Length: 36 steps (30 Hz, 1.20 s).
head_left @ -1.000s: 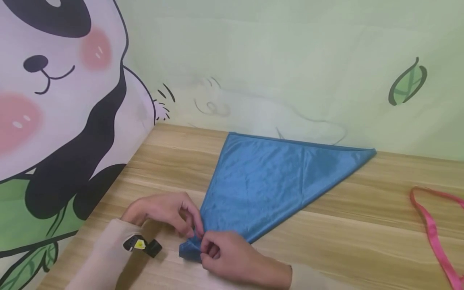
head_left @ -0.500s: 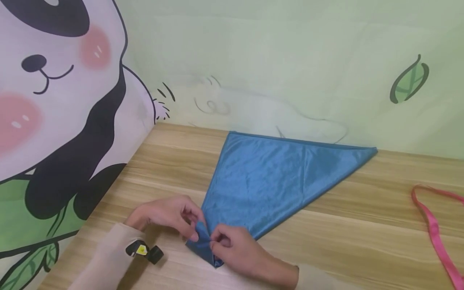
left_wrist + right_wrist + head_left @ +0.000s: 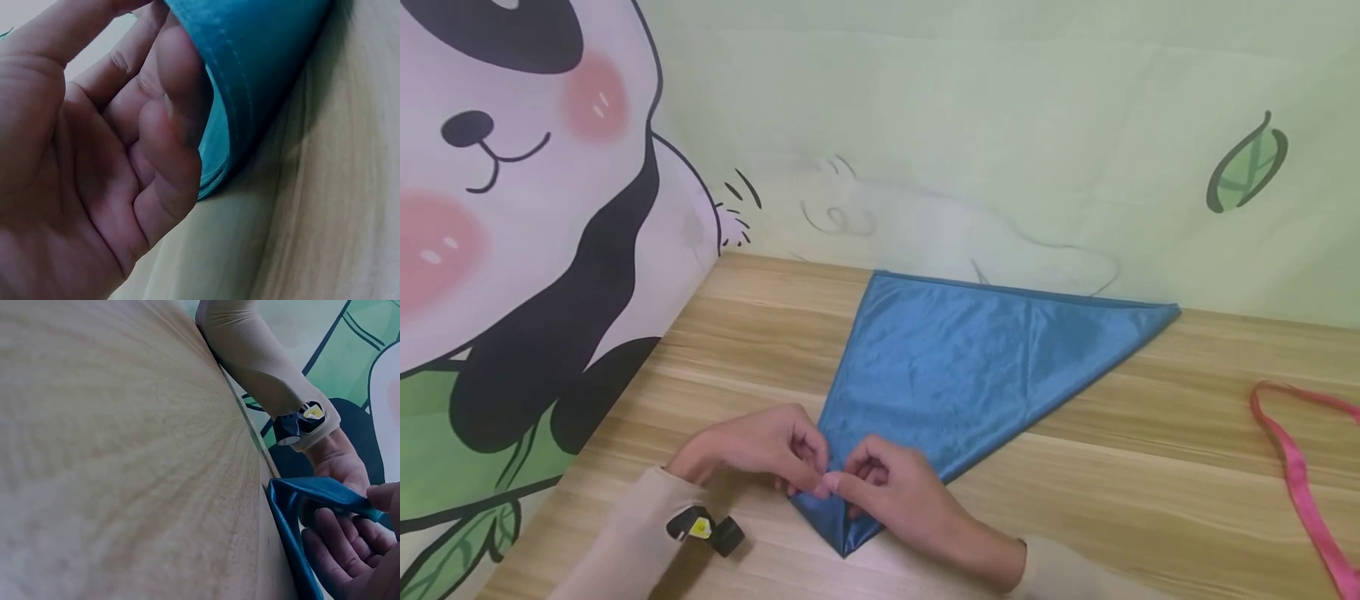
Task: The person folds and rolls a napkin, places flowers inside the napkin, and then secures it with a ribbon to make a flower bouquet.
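Observation:
A shiny blue cloth, folded into a rough triangle, lies on the wooden table. Its near corner is turned up, and the fold ends in a point toward the person. My left hand pinches the turned-up part from the left. From the right, my right hand pinches the same flap, the two thumbs almost touching. A stitched edge of the cloth curves up beside the curled fingers in the left wrist view. In the right wrist view, the lifted flap stands between both hands. Fingers hide part of the fold.
A pink ribbon lies on the table at the right. Behind the table rises a pale green wall covering, with a panda picture at the left. A small black device is worn on the left wrist.
The cloth's bunched near corner has been turned up and inward, leaving a pointed fold at the front. My right hand has shifted slightly right and away from the person; both hands keep pinching.

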Motion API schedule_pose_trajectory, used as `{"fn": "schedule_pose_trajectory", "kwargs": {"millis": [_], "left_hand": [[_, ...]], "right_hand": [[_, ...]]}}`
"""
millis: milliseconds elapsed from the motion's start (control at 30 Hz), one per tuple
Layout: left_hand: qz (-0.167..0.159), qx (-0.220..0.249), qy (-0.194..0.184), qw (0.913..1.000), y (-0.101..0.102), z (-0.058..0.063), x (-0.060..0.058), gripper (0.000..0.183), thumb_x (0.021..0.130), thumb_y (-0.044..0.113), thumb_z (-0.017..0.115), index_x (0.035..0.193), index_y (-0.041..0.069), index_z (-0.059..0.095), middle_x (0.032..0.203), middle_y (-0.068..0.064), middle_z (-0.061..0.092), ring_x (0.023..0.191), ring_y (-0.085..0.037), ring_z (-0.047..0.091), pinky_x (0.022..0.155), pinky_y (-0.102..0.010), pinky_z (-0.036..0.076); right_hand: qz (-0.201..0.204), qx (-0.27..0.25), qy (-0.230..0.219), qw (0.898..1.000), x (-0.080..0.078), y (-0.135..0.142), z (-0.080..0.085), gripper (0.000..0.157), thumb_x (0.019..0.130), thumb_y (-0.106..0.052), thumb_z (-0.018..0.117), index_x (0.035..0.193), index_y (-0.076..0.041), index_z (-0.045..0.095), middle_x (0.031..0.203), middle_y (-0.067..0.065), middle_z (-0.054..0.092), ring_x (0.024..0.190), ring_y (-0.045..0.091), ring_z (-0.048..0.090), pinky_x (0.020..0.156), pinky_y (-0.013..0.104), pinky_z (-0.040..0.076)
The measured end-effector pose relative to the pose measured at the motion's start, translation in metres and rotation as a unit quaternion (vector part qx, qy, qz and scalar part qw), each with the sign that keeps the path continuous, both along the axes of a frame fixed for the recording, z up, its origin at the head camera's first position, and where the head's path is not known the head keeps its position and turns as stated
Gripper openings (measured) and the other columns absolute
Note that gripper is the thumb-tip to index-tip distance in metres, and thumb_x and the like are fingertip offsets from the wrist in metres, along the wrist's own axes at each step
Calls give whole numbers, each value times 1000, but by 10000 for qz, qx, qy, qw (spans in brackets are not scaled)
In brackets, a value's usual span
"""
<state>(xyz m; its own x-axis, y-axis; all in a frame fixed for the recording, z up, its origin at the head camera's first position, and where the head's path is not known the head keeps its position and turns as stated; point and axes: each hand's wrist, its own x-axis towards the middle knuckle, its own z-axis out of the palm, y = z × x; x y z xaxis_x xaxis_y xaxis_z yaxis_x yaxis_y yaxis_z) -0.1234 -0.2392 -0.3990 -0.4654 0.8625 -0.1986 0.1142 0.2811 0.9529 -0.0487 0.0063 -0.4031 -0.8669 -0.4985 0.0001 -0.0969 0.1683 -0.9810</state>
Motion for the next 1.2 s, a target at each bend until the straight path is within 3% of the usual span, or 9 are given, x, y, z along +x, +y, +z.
{"fn": "schedule_pose_trajectory", "kwargs": {"millis": [200,433,567,700,800,1100,1200], "left_hand": [[-97,-52,-199,9997,2,-1,0,16,90,9,81,91,-4,72,70,8,66,60,-2,54,54,-16,43],[-427,-38,135,9990,-2,3,-3,14,86,6,85,94,-2,76,75,9,65,66,-2,51,59,-16,40],[-466,-80,236,9986,-5,6,-4,13,86,7,85,96,-1,79,73,8,64,63,-1,48,57,-16,35],[-378,-179,304,9987,-5,7,-2,12,88,8,84,97,1,80,69,10,60,60,-1,44,54,-17,32],[-279,-273,364,9986,-4,6,-1,11,88,9,83,97,2,81,66,11,59,59,0,45,53,-17,33],[-201,-427,414,9980,-2,1,0,9,88,11,84,94,4,82,66,11,59,60,-1,47,54,-17,35],[-226,-433,393,9980,-1,1,0,10,88,11,84,94,4,81,67,10,60,60,-1,48,55,-17,35]], "right_hand": [[81,-209,-118,9997,1,4,-2,17,104,-19,69,98,-3,66,75,3,72,71,15,72,65,22,53],[-106,-249,-332,9991,2,15,-1,16,103,-16,68,95,-3,66,74,5,72,73,17,72,67,24,56],[-207,-124,59,9997,1,22,-4,15,101,-14,70,89,-5,67,79,0,73,75,14,71,68,25,57],[-195,358,802,9959,-2,31,-7,16,99,-15,71,84,-13,68,79,-10,68,75,8,65,69,25,53],[-62,662,1122,9915,-3,36,-7,16,99,-17,71,83,-16,69,78,-13,63,74,6,60,68,26,53],[89,1101,1052,9883,-6,39,-4,25,102,-38,71,84,-20,72,78,-15,63,73,5,58,68,26,51],[126,1118,995,9887,-7,41,-4,26,103,-37,71,83,-20,71,76,-15,61,71,4,56,66,26,49]]}}
